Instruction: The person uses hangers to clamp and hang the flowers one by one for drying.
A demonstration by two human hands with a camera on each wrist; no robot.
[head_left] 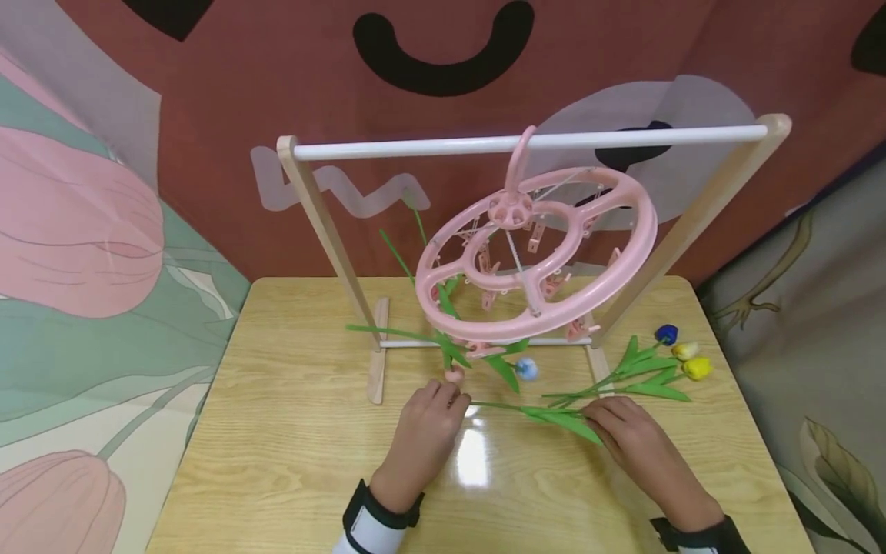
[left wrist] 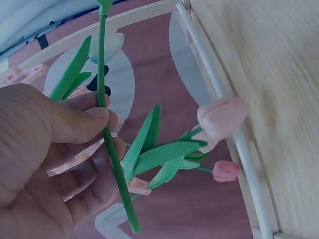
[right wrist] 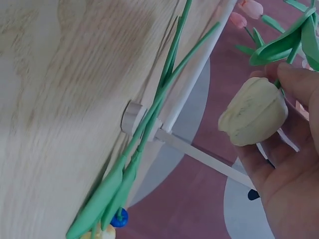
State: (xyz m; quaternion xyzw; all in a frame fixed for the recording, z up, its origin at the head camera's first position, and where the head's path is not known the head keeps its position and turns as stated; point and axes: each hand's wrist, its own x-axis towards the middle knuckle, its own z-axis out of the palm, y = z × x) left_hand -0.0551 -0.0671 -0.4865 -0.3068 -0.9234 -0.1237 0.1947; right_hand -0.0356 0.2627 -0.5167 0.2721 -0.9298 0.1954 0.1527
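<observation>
There is room to pass over the table [head_left: 277, 462] at lower left; the ring [head_left: 642, 235] blocks the centre, the bar [head_left: 415, 148] upper centre, flowers [head_left: 651, 365] the right.

Smooth tulip stem [left wrist: 116, 170] (plastic, seemingly)

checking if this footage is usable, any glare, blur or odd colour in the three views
Head view: a white glare patch on the table, between the left hand and right hand; left wrist view: a cool, bluish cast, the large pink tulip soft in detail; right wrist view: similarly cool, though the cream tulip reads clearly.
</observation>
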